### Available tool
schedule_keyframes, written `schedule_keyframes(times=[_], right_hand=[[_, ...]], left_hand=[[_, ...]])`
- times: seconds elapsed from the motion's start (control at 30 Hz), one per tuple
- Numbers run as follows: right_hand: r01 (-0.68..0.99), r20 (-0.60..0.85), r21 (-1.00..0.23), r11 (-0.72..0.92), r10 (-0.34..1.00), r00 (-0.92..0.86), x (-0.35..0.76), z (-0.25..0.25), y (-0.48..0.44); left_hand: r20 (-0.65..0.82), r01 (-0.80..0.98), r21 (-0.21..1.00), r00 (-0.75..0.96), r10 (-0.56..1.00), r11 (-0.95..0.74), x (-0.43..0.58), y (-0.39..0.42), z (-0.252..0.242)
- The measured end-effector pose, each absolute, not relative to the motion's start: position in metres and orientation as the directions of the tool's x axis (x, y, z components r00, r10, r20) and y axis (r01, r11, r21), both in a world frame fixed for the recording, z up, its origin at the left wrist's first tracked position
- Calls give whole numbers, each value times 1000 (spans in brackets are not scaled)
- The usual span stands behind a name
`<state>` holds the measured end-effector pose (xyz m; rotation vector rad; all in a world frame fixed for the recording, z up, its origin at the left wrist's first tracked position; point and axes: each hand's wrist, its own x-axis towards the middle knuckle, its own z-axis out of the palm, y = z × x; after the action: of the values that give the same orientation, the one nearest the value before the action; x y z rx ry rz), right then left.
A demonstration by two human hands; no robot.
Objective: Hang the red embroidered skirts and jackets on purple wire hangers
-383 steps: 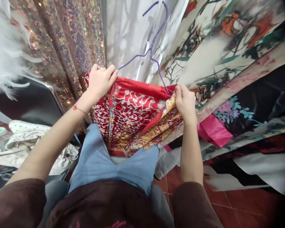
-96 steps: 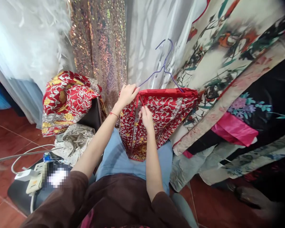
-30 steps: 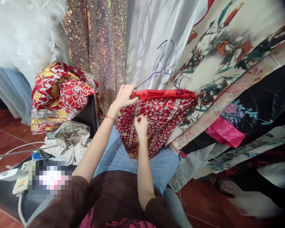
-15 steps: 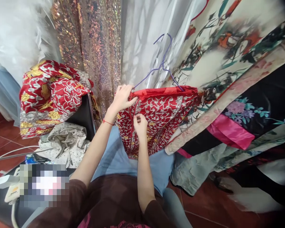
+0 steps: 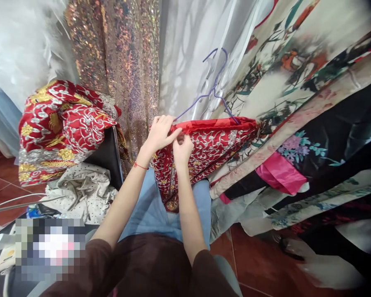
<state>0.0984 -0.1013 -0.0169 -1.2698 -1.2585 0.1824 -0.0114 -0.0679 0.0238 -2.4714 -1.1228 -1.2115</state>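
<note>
A red skirt-like garment (image 5: 216,142) with silver and gold embroidery hangs before me, its plain red waistband along the top. A purple wire hanger (image 5: 214,88) rises from behind that band. My left hand (image 5: 160,134) is closed over the garment's upper left corner, thumb in front and fingers over the top edge. Just below the left thumb, my right hand (image 5: 183,150) makes a pinch against the front, close to the band. Whatever lies between its fingertips is too small to make out. The garment's lower end narrows in folds near my lap.
Left, a similar red embroidered garment (image 5: 64,132) drapes over a black chair (image 5: 111,152), above a dotted white cloth (image 5: 80,189). Behind hang a sequined fabric (image 5: 120,62) and white sheer cloth (image 5: 182,53). Printed garments (image 5: 284,74) hang close on the right.
My right hand has moved up along the garment's front, from well below the waistband to just under my left thumb. The left hand keeps its hold at the corner.
</note>
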Motion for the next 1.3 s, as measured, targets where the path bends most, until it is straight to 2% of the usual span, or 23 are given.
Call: schedule_keyframes(times=[0.2, 0.47, 0.53, 0.63, 0.73, 1.0, 1.13, 1.3], right_hand=[[571, 595, -772, 280, 634, 494, 94, -20, -95], [558, 607, -760, 333, 672, 425, 95, -23, -86], [492, 588, -784, 378, 705, 396, 96, -23, -85], [256, 515, -856, 449, 783, 348, 98, -23, -81], [45, 468, -876, 480, 823, 322, 97, -22, -77], [-104, 491, -825, 556, 795, 357, 88, -17, -81], [-227, 425, -819, 527, 823, 377, 89, -18, -78], [-341, 316, -821, 458, 862, 398, 87, -16, -76]], left_hand=[[731, 707, 150, 392, 559, -691, -14, -67, 24], [706, 706, 99, 447, 549, -701, -25, -60, 28], [711, 705, 92, 448, 542, -704, -25, -58, 28], [725, 700, 85, 445, 526, -709, -25, -54, 28], [734, 709, 99, 422, 533, -698, -24, -51, 27], [765, 746, 207, 279, 580, -632, -9, -50, 29], [772, 759, 257, 211, 599, -598, 0, -48, 29], [813, 769, 254, 159, 560, -587, 5, -42, 25]])
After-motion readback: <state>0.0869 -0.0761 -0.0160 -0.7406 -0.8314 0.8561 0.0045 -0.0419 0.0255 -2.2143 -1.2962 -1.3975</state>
